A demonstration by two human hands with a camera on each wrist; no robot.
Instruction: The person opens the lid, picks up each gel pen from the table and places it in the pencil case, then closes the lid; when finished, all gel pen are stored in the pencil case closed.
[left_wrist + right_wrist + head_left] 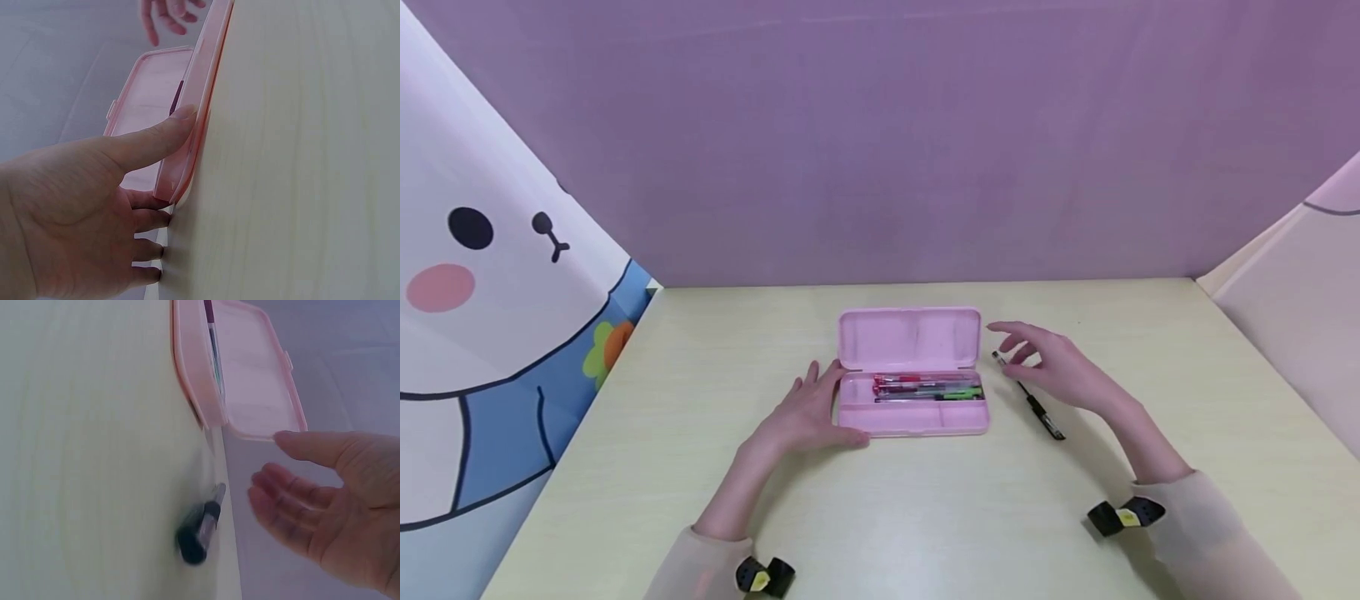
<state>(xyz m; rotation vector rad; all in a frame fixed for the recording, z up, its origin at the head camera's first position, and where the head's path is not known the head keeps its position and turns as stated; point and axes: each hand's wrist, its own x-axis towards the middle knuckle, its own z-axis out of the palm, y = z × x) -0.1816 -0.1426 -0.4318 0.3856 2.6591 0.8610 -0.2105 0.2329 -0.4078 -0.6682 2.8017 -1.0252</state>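
A pink pencil case [910,421] lies open on the table, its lid [910,339] folded back. Several pens [925,389], some with red parts and one with green, lie in its rear compartment. My left hand [805,417] holds the case's left end, thumb on the front wall and index finger near the back corner; the left wrist view shows the thumb [162,134] against the pink wall. A black-and-clear pen [1041,412] lies slanted on the table right of the case. Over its upper part hovers my right hand [1056,367], fingers loosely bent around nothing.
The pale wooden table [925,517] ends at a purple backdrop [925,167] behind the case. A cartoon-printed cloth [505,333] hangs on the left, and a pale cloth [1307,317] on the right. Each wrist carries a small black camera [1126,517].
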